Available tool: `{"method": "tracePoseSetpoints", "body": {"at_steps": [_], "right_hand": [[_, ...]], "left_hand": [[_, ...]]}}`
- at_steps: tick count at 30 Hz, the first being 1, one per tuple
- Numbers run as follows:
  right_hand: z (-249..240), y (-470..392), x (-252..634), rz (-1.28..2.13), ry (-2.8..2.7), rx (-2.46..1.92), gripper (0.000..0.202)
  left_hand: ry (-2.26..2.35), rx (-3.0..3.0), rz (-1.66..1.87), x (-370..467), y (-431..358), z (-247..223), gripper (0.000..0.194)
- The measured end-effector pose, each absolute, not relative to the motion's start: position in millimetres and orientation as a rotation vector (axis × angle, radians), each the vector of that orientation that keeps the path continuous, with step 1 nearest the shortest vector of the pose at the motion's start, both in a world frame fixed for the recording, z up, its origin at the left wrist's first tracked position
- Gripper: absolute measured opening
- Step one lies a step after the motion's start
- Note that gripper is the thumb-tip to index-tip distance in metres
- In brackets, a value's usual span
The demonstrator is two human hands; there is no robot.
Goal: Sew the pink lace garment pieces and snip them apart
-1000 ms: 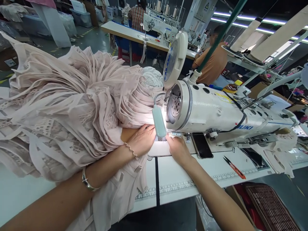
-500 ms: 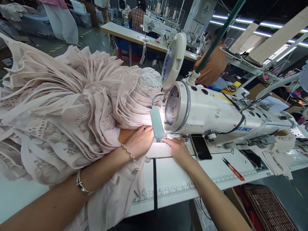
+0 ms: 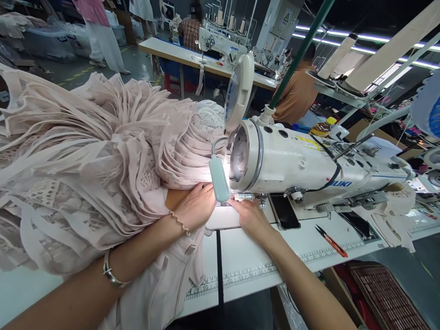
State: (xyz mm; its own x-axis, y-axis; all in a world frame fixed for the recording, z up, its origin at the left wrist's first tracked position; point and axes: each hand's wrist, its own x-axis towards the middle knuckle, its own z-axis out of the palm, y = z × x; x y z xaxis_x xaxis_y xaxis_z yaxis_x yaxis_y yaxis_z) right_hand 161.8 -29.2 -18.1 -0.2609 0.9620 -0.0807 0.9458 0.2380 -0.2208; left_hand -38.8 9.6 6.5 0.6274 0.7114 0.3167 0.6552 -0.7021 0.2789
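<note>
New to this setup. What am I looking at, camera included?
No robot here: it's bare-handed work at a white sewing machine, filmed by a head-worn camera looking forward and down. The left hand is at the edge of a pile of pale, lacy fabric; the right hand is across from it, close to the machine. A pale green attachment partly blocks the view between them, so exactly what they grip can't be told. A phone lies by the machine; orange-handled snips lie further right on the white table.
</note>
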Motion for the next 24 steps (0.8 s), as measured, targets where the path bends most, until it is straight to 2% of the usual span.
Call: {"method": "tracePoseSetpoints", "body": {"at_steps": [5,13,24], "right_hand": [[-19.3,-29.1,161.4,0.306,-2.452,-1.860,0.074],[-30.3,-25.1,166.9,0.273,-2.441,-1.818,0.069],[-30.8,-25.8,172.5,0.364,-2.363,-1.647,0.070]], "left_hand": [[1.141,2.688,0.636,-38.8,8.9,8.3,0.024],[1.119,2.688,0.585,-38.9,8.9,9.2,0.025],[1.142,2.678,0.582,-38.4,9.1,9.2,0.030]]}}
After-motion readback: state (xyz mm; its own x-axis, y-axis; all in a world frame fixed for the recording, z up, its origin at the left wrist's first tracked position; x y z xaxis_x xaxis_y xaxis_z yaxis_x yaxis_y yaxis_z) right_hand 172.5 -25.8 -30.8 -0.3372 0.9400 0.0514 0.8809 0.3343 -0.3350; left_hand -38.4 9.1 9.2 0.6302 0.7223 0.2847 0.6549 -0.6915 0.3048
